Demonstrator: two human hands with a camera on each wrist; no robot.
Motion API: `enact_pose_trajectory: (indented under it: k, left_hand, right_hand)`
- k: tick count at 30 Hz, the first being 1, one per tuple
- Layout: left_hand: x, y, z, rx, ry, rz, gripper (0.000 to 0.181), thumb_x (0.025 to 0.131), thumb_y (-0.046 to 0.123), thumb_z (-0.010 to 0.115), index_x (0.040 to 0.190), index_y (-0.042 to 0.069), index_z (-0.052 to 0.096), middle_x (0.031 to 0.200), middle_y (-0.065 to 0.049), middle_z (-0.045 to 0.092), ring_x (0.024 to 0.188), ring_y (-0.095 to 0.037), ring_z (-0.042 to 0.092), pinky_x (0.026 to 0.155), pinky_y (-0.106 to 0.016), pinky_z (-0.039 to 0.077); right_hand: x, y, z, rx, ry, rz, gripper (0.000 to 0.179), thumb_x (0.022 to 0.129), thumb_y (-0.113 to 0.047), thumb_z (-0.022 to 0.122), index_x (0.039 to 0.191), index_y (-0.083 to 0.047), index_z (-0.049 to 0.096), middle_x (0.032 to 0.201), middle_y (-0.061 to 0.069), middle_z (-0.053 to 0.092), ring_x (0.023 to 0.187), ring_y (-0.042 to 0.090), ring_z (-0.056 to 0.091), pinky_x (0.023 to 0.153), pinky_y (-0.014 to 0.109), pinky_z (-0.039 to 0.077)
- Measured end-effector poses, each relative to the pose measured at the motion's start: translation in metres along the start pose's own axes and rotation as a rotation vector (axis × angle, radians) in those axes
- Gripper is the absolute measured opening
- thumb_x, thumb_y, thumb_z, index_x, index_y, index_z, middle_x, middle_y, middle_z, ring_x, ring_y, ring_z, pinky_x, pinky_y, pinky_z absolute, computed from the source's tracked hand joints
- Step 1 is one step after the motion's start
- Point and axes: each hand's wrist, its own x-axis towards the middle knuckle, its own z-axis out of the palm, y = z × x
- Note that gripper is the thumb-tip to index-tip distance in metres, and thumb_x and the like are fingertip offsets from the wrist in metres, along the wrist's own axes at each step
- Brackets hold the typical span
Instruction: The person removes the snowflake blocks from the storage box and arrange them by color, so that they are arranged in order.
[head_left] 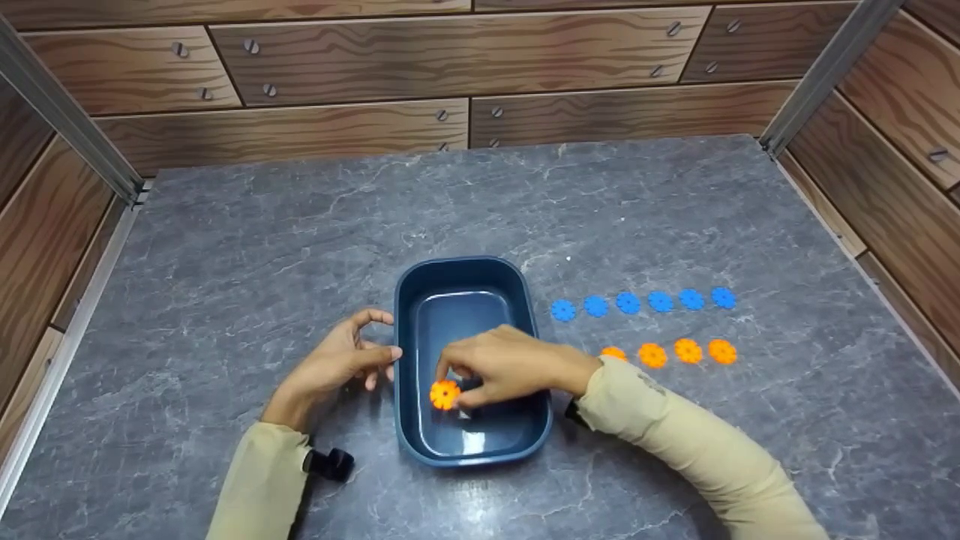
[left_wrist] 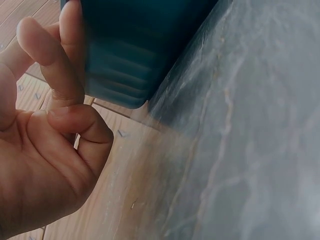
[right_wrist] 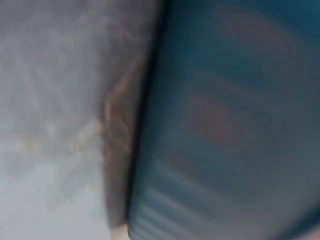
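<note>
A dark blue rectangular bin (head_left: 471, 459) stands on the table. Inside its walls, my right hand (head_left: 506, 367) pinches an orange flower-shaped disc (head_left: 445, 394) between thumb and fingers, above the bin's floor. At the bin's left side is my left hand (head_left: 341, 352), its thumb tip and index finger right at the rim. The left wrist view shows the left hand (left_wrist: 55, 145) with loosely bent fingers against the bin's outer wall (left_wrist: 125, 55). In the right wrist view, the blurred bin wall (right_wrist: 220, 125) fills the right side and the disc is hidden.
Right of the bin lie a row of several blue flower-shaped discs (head_left: 628, 302) and, nearer, a row of several orange discs (head_left: 688, 350), one partly covered by the right wrist. Wood-patterned panels (head_left: 457, 56) enclose the grey marbled table (head_left: 300, 225) at the back and sides.
</note>
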Motion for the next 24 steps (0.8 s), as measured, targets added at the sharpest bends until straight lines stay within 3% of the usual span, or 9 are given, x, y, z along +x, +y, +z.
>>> enact_pose_trajectory:
  k: [10, 15, 24]
  left_hand:
    - [0.000, 0.001, 0.001, -0.002, 0.001, -0.003, 0.052, 0.089, 0.007, 0.065, 0.128, 0.003, 0.031, 0.062, 0.000, 0.066, 0.043, -0.006, 0.051, 0.045, -0.018, 0.043]
    - [0.000, 0.001, 0.001, -0.011, 0.002, -0.009, 0.052, 0.088, 0.006, 0.065, 0.127, 0.004, 0.032, 0.062, 0.000, 0.066, 0.043, -0.005, 0.051, 0.045, -0.018, 0.042]
    - [0.000, 0.001, 0.001, -0.004, 0.006, -0.012, 0.051, 0.089, 0.005, 0.065, 0.127, 0.003, 0.032, 0.062, 0.001, 0.066, 0.043, -0.005, 0.051, 0.045, -0.017, 0.043]
  right_hand:
    - [-0.035, 0.020, -0.028, 0.029, 0.182, 0.021, 0.029, 0.086, -0.032, 0.070, 0.111, -0.018, 0.064, 0.077, -0.003, 0.053, 0.065, 0.004, 0.042, 0.058, 0.019, 0.036]
    - [-0.058, 0.033, -0.040, 0.061, 0.234, 0.091, 0.028, 0.086, -0.029, 0.071, 0.110, -0.016, 0.064, 0.077, 0.002, 0.056, 0.065, 0.004, 0.043, 0.059, 0.019, 0.038]
    - [-0.107, 0.058, -0.055, 0.149, 0.346, 0.220, 0.027, 0.086, -0.023, 0.073, 0.110, -0.014, 0.064, 0.074, -0.001, 0.051, 0.063, 0.008, 0.044, 0.057, 0.019, 0.040]
